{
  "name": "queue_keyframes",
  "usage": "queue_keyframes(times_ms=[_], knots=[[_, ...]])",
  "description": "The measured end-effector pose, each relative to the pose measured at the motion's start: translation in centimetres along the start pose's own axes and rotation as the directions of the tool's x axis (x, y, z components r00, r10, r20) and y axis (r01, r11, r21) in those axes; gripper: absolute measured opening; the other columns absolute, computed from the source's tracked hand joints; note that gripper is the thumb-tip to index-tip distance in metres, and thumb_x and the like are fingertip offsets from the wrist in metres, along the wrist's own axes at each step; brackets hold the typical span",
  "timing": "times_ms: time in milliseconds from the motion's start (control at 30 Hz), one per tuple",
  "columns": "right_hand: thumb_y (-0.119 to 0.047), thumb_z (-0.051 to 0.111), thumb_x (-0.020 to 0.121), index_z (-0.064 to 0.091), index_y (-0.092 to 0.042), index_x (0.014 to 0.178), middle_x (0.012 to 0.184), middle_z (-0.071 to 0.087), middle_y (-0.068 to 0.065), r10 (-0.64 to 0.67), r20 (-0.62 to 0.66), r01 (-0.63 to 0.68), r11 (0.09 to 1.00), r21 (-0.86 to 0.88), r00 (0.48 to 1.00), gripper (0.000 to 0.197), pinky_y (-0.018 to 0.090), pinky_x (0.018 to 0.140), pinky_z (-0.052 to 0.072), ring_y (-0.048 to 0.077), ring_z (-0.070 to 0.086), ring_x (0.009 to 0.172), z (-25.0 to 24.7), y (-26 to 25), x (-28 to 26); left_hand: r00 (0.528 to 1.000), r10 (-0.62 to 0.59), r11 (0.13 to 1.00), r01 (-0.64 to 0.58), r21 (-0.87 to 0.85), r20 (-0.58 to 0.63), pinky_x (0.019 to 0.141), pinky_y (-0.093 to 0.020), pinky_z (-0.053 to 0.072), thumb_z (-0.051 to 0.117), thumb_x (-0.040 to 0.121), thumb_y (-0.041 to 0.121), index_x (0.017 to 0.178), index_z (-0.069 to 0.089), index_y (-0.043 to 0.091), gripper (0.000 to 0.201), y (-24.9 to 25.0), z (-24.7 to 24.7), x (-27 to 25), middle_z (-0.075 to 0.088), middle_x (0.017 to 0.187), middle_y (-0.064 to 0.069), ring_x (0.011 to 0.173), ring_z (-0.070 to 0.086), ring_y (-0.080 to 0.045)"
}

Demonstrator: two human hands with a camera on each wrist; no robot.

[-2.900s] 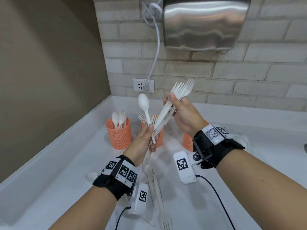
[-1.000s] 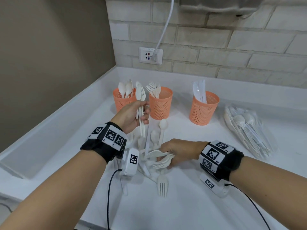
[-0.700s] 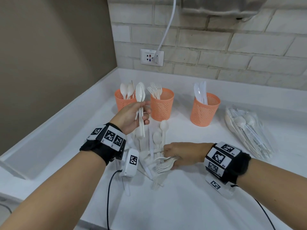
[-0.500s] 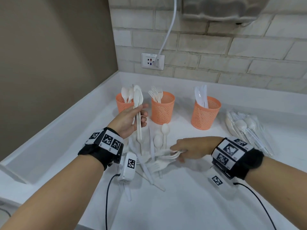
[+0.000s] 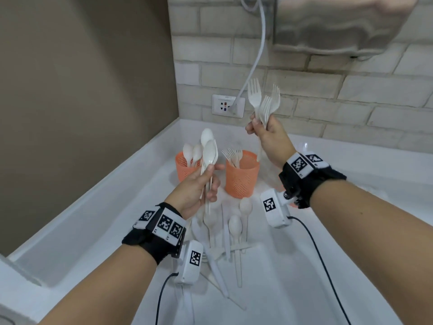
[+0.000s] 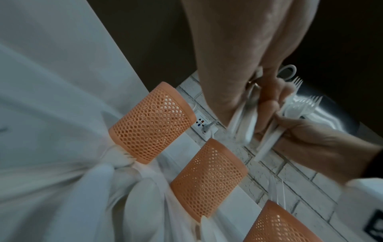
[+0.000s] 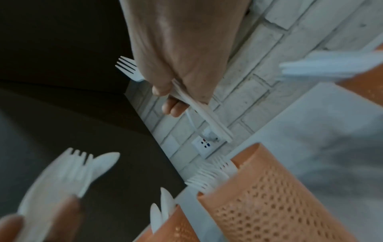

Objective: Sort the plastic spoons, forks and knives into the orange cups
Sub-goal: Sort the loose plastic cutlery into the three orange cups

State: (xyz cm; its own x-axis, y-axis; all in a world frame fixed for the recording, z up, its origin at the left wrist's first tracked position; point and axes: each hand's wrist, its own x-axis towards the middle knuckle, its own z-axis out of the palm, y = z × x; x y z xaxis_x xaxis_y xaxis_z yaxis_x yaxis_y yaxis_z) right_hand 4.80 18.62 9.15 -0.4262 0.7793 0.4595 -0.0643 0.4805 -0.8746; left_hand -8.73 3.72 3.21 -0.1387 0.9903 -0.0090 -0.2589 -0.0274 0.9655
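Lifted off the pile since half a second ago, the right hand [image 5: 269,134] now grips a bunch of forks [image 5: 264,103] raised, tines up, above the fork cup [image 5: 242,177], while the left hand [image 5: 194,188] still holds a few spoons [image 5: 209,148] upright in curled fingers in front of the spoon cup [image 5: 184,167]. Loose spoons and other white cutlery [image 5: 232,233] lie heaped on the tabletop [image 5: 276,289] between the forearms, just before the two orange cups; a third cup [image 6: 275,227] shows only in the left wrist view.
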Motion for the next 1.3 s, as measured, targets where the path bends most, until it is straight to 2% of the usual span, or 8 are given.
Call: queue_keyframes(times_ms=[300,433,533,733,867,933,1133,1300], knots=[[-0.014,0.054,0.093,0.051,-0.008,0.119,0.099,0.059,0.006,0.351,0.044,-0.345,0.932,-0.107,0.935,0.027,0.022,0.074,0.047,0.022,0.057,0.094,1.2,5.7,0.6,0.999,0.034,0.999,-0.035,0.033,0.039,0.055,-0.021,0.043,0.037,0.098,0.022,0.105,0.061,0.011,0.027,0.4,-1.0,0.7,0.057,0.063,0.006,0.048,0.047,-0.006],[-0.021,0.072,0.080,0.031,-0.010,0.140,0.123,0.040,0.004,0.268,-0.068,-0.276,0.940,-0.198,0.961,0.073,0.028,0.093,0.041,0.013,0.043,0.113,1.2,4.3,0.7,0.999,0.038,0.999,-0.037,0.022,-0.002,0.058,-0.026,0.041,0.036,0.099,0.026,0.104,0.061,0.013,0.028,0.3,-0.8,1.1,0.059,0.064,0.005,0.048,0.049,-0.007],[-0.024,0.070,0.082,0.048,-0.008,0.127,0.114,0.043,0.002,-0.048,-0.213,-0.017,0.956,-0.292,0.976,0.052,0.016,0.083,0.040,0.011,0.047,0.099,1.6,1.7,-0.1,0.999,0.042,0.999,-0.043,-0.015,-0.027,0.055,-0.024,0.042,0.035,0.100,0.026,0.101,0.060,0.013,0.029,0.2,-0.2,1.3,0.059,0.061,0.004,0.046,0.049,-0.008],[-0.021,0.064,0.086,0.062,-0.001,0.094,0.076,0.065,0.018,0.100,0.228,-0.020,0.944,-0.330,0.968,0.021,0.041,0.070,0.051,0.031,0.064,0.069,4.3,0.0,-3.3,0.998,0.061,0.998,-0.062,-0.028,-0.033,0.058,-0.023,0.051,0.038,0.099,0.027,0.098,0.060,0.011,0.027,0.1,0.6,1.4,0.065,0.067,-0.001,0.052,0.059,-0.010],[-0.010,0.041,0.098,0.049,-0.009,0.089,0.064,0.053,0.004,0.053,0.081,-0.025,0.950,-0.310,0.995,0.011,0.018,0.046,0.042,0.002,0.052,0.043,3.2,-1.8,-2.0,0.987,0.088,0.995,-0.081,0.053,-0.135,0.073,-0.025,0.054,0.038,0.099,0.022,0.094,0.061,0.010,0.026,-0.1,0.2,1.4,0.066,0.085,-0.002,0.075,0.065,-0.013],[-0.010,0.035,0.099,0.045,-0.010,0.097,0.066,0.051,0.000,-0.021,-0.081,0.000,0.969,-0.248,0.996,0.010,0.014,0.042,0.040,-0.003,0.051,0.039,2.1,-3.0,-0.8,0.975,0.099,0.994,-0.089,0.058,-0.200,0.067,-0.021,0.051,0.039,0.100,0.019,0.093,0.059,0.011,0.022,0.0,-0.3,1.3,0.057,0.080,-0.003,0.063,0.059,-0.007],[0.000,0.032,0.095,0.042,-0.009,0.121,0.068,0.053,0.006,-0.126,-0.149,0.047,0.893,-0.448,0.981,0.029,0.034,0.055,0.042,0.025,0.055,0.062,1.0,-0.7,-0.4,0.952,0.058,0.995,-0.079,-0.059,-0.299,0.044,-0.020,0.029,0.029,0.101,0.033,0.091,0.052,0.019,0.029,1.1,-1.1,1.7,0.034,0.051,0.006,0.038,0.027,-0.005],[-0.007,0.037,0.095,0.055,-0.013,0.122,0.124,0.053,0.015,0.174,0.057,-0.033,0.474,-0.880,0.983,0.033,0.040,0.092,0.032,0.035,0.038,0.119,0.8,3.4,-1.7,0.947,0.169,0.984,-0.146,0.104,-0.274,0.061,-0.021,0.042,0.032,0.100,0.008,0.095,0.051,0.014,0.020,2.8,-2.6,2.5,0.045,0.069,-0.002,0.058,0.043,-0.012]])
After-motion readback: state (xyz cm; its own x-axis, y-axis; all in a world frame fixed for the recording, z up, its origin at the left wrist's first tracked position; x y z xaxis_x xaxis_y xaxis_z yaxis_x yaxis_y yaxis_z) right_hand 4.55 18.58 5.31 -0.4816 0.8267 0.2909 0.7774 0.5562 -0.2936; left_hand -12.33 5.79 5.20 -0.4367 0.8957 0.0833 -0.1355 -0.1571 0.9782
